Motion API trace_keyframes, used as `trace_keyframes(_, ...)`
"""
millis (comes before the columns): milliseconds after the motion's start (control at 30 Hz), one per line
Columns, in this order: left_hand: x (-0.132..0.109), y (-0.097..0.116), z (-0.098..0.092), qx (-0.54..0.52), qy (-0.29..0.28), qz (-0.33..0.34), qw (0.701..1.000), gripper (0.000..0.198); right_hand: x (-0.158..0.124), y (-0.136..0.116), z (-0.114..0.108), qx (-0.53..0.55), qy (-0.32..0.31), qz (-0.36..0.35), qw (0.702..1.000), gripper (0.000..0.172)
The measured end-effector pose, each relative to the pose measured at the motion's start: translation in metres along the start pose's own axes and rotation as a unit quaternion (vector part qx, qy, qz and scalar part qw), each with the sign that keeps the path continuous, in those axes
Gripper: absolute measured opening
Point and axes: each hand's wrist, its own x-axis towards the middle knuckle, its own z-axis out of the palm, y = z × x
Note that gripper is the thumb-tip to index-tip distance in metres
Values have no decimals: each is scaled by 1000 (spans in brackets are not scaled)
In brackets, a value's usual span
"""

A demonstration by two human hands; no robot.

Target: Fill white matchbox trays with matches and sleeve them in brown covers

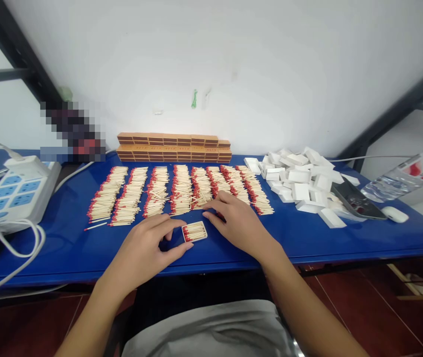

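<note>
My left hand (150,244) grips the left end of a small white matchbox tray (204,233) between thumb and fingers, low over the blue table. Red-headed matches (194,231) lie side by side in the tray, heads to the left. To the tray's right, my right hand (236,220) reaches over the near ends of the loose match piles (201,188). Its thumb and index finger are a little apart near the matches, and I see nothing held between them. The other right fingers curl partly out of sight. Several match piles (122,196) stretch in columns across the table.
Stacked brown matchboxes (174,148) line the wall. White empty trays (300,178) are heaped at right, near a dark phone-like object (356,198), a white mouse (395,214) and a plastic bottle (404,173). A power strip (16,191) with white cables sits at left.
</note>
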Motion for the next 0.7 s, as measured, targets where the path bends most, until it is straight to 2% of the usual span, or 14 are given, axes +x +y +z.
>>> trace_keyframes(267, -1, -1, 1, 1, 3, 0, 1000, 26, 1, -3, 2, -11, -10, 0, 1000, 19)
trace_keyframes(700, 0, -1, 2, -2, 8, 5, 1000, 26, 1, -2, 0, -4, -28, -6, 1000, 10)
